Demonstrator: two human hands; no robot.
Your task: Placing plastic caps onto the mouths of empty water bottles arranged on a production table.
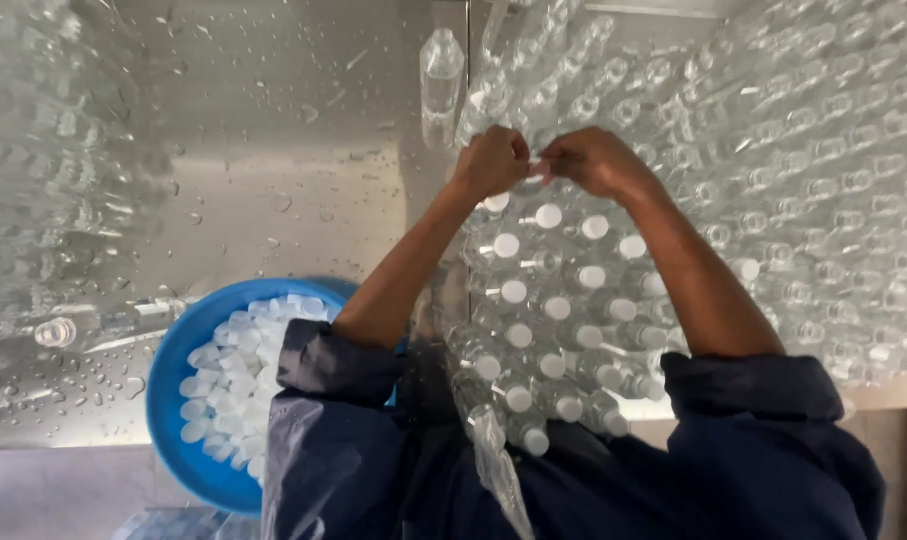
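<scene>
Bottle (534,190) upright, upper centre | left hand (491,162) and right hand (596,160) pinch its top, equally near | capped bottles (559,310) below

Both hands (544,160) at capped bottles (554,300) — blue bowl (174,400) beside.

Capped bottles (557,308) stand in rows between the forearms; a bowl (174,400) of caps (236,380) sits left; uncapped bottles (814,180) crowd right.
</scene>
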